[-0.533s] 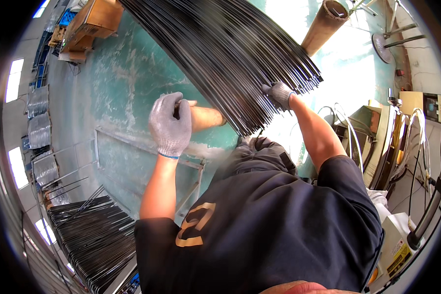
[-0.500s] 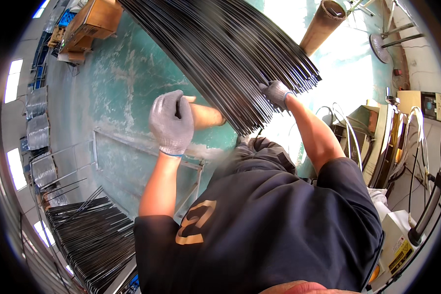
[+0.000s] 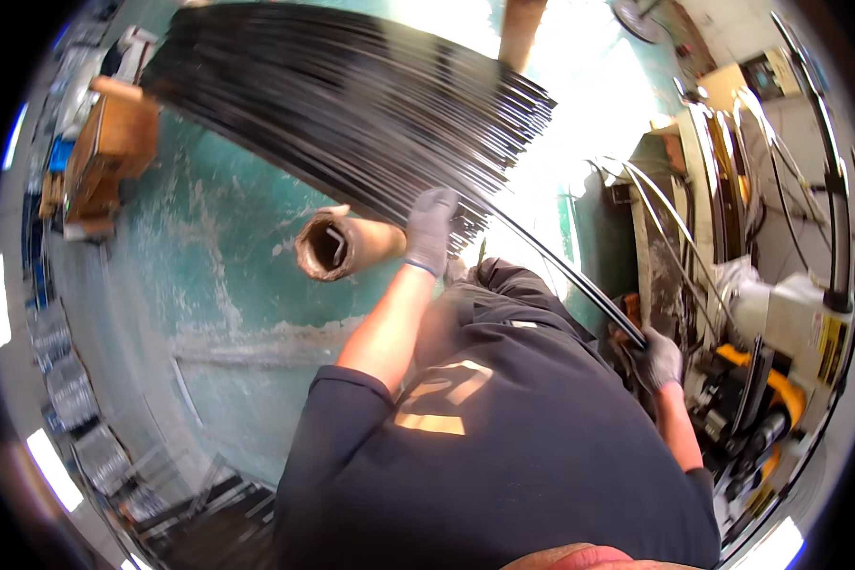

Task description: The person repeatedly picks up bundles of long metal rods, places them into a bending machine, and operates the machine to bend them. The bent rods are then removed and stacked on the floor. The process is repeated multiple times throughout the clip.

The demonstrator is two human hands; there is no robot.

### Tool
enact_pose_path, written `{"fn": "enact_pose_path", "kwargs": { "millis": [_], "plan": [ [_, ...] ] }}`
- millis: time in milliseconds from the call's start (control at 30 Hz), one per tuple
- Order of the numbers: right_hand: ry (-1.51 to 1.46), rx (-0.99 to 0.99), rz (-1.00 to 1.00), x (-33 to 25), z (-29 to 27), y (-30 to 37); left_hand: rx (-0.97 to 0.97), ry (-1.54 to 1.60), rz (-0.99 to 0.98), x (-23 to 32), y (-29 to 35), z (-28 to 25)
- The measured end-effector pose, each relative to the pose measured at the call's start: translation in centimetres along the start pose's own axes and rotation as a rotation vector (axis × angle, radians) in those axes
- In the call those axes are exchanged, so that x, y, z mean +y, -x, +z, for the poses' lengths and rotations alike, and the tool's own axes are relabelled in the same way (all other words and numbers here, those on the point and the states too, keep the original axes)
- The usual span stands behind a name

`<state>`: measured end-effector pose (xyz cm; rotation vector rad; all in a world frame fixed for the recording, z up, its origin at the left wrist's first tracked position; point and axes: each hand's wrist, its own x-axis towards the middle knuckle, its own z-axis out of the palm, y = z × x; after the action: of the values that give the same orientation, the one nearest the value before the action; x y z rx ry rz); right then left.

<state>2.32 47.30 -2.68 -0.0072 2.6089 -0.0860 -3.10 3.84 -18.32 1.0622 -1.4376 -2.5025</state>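
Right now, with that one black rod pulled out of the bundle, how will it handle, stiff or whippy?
Probably whippy: the black rod is long and thin, held by its end in the right hand. Likely light alone. The left hand rests on the bundle, which may shift.

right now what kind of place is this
Probably a metalworking shop. A big bundle of thin dark rods lies over a green floor, the right hand pulls one rod out, and bent metal frames stand by machines on the right.
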Motion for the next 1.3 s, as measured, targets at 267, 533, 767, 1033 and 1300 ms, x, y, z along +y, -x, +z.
{"fn": "enact_pose_path", "kwargs": {
  "millis": [267,533,767,1033,1300],
  "plan": [
    [0.008,0.494,0.085,5.4,8.7,11.4,-0.164,0.479,-0.311,2.0,1.0,1.6],
    [-0.068,0.597,0.396,19.7,17.5,18.3,-0.383,0.302,-0.17,4.2,11.0,10.2],
    [-0.724,0.904,1.211,36.6,33.1,26.9,-0.821,0.354,-0.174,4.3,20.3,24.8],
    [-2.996,1.483,0.47,32.0,21.9,19.2,-1.115,0.047,-0.382,-10.1,29.9,38.9],
    [-2.835,1.732,0.249,35.4,13.5,22.1,-1.389,0.002,-0.37,-12.6,30.2,48.9]
  ]
}}
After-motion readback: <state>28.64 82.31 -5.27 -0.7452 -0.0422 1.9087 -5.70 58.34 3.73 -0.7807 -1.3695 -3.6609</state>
